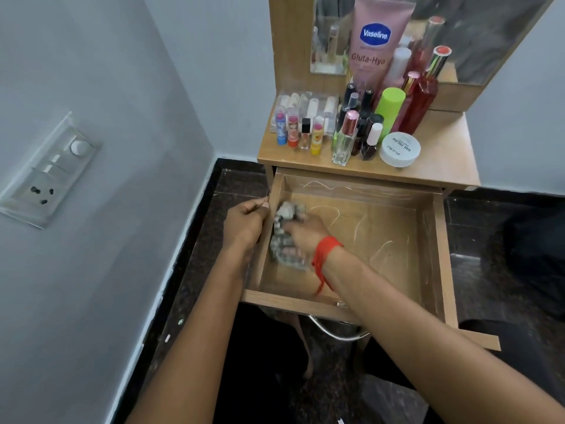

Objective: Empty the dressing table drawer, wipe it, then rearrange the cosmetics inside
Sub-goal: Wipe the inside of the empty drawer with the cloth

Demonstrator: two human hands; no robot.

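Observation:
The wooden drawer (pixel 376 221) of the dressing table is pulled out and holds only a grey checked cloth (pixel 282 214). My right hand (pixel 305 235), with a red thread at the wrist, presses the cloth against the drawer's inner left wall. My left hand (pixel 246 223) grips the left side wall of the drawer from outside. On the tabletop (pixel 443 157) stand the cosmetics: a pink Vaseline tube (pixel 377 41), a red bottle (pixel 417 101), a green-capped bottle (pixel 389 105), a white nail polish jar (pixel 400 149), several lip balms (pixel 293 130) and a clear perfume bottle (pixel 345 142).
A mirror (pixel 489 35) stands behind the cosmetics. A clear organiser (pixel 305 102) sits at the back left of the tabletop. A grey wall with a switchboard (pixel 49 169) is on the left. The floor (pixel 241 185) is dark stone. A metal handle (pixel 336 332) hangs under the drawer front.

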